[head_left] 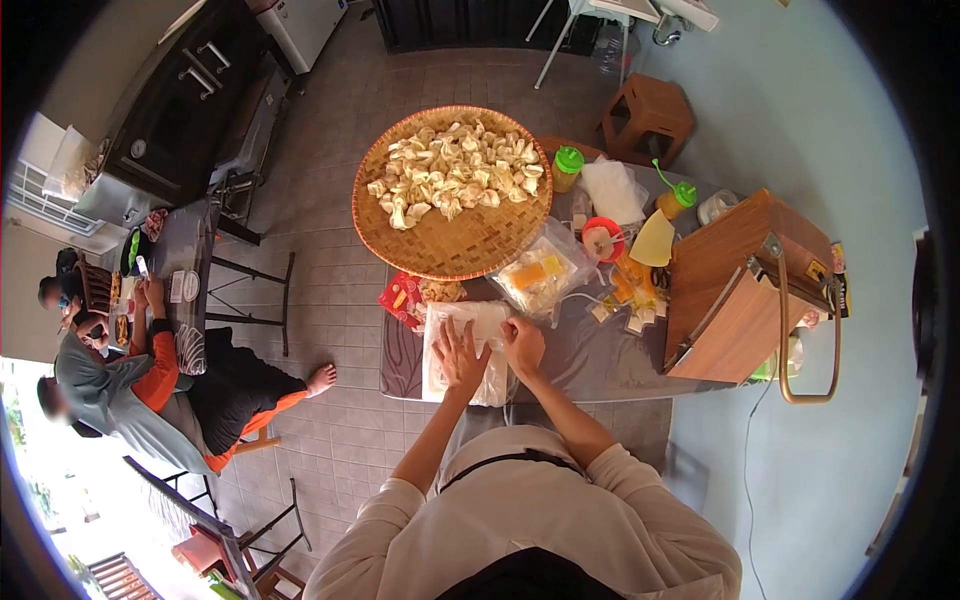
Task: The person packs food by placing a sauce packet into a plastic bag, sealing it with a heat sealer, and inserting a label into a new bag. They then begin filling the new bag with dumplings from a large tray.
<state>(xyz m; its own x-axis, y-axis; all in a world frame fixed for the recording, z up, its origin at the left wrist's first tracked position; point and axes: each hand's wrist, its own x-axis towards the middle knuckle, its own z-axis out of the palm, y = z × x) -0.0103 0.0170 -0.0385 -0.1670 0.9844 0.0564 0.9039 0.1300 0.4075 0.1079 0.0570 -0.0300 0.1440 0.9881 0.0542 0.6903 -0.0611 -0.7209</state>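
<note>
The clear rectangular plastic bag (492, 385) lies under both hands, the left hand (460, 357) spread open and flat on it, the right hand (523, 345) curled at its far edge, grip unclear, apparently smoothing it, which calls for even pressure.

both hands (490, 352) press a clear plastic bag (465, 350) beside a woven tray (440, 250).

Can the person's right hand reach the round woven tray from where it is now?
Probably yes. The right hand rests on the plastic bag, the woven tray lies just beyond it, and nothing tall stands between them.
</note>
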